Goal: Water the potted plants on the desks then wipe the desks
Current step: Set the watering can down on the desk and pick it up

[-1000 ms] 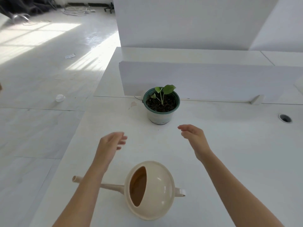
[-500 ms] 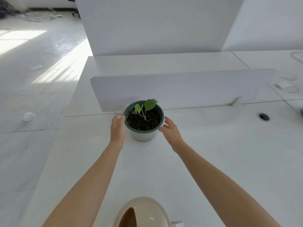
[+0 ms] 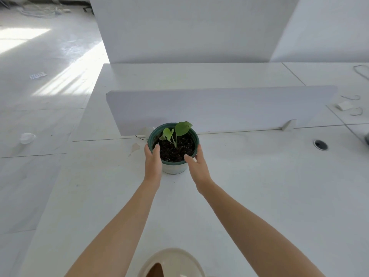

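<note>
Both hands clasp the potted plant (image 3: 173, 148) from either side: the left hand (image 3: 152, 162) presses its left wall with the thumb over the green rim, the right hand (image 3: 196, 166) cups its right wall. Held in this 2-handed grip, the pot rests on the white worktop (image 3: 259, 186), just before the low divider panel (image 3: 219, 108). Behind the wrists, nearest the person, sits the cream watering can (image 3: 171, 262).

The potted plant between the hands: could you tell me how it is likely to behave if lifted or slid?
The potted plant is filled nearly to the rim with dark soil, so probably heavy for its size. Its pot narrows toward the base, so a push near the rim may tip it. With the left hand and right hand cupping both sides, a lift should stay steady.
</note>
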A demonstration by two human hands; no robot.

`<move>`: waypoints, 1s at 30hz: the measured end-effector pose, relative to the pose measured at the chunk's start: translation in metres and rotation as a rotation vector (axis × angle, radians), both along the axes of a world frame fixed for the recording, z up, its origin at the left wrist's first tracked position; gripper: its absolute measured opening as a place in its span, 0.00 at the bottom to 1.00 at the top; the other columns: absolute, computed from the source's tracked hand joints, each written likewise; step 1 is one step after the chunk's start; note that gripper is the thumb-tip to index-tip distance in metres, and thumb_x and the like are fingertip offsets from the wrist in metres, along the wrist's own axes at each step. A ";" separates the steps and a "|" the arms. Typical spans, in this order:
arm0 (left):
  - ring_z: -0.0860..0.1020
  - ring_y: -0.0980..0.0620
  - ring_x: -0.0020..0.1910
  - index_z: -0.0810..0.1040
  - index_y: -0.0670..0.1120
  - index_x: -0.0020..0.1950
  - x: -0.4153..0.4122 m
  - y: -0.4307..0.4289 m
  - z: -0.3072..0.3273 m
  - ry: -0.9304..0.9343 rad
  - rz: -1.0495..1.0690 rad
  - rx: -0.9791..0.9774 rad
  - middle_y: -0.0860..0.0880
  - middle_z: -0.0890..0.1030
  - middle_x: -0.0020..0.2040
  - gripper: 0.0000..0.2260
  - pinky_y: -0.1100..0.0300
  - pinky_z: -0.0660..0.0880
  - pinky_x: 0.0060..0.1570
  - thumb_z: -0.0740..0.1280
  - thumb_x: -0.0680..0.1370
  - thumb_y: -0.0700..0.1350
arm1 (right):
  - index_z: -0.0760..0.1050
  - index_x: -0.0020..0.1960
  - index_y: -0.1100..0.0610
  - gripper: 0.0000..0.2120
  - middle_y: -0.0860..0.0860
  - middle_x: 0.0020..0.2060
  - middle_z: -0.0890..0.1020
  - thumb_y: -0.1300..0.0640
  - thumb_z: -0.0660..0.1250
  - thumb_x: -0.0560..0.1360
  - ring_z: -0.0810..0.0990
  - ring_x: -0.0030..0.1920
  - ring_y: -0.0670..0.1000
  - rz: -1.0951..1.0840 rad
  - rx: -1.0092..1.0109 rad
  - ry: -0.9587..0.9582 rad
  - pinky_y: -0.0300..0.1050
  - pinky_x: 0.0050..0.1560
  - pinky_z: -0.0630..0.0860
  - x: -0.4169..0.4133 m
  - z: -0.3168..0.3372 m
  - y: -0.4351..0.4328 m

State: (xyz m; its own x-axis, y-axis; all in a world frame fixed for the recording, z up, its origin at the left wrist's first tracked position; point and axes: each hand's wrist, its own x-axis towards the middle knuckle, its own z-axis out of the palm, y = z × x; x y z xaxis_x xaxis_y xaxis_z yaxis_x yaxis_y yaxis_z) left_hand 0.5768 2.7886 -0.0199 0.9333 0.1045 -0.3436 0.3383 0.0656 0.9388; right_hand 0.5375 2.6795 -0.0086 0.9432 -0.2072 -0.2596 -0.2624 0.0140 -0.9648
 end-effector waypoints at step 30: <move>0.63 0.76 0.59 0.55 0.51 0.75 -0.030 -0.010 -0.016 -0.176 -0.020 -0.068 0.60 0.64 0.68 0.20 0.81 0.60 0.56 0.48 0.82 0.44 | 0.41 0.75 0.51 0.30 0.49 0.76 0.50 0.41 0.46 0.78 0.51 0.75 0.52 -0.043 0.060 0.225 0.50 0.72 0.51 0.024 0.010 -0.004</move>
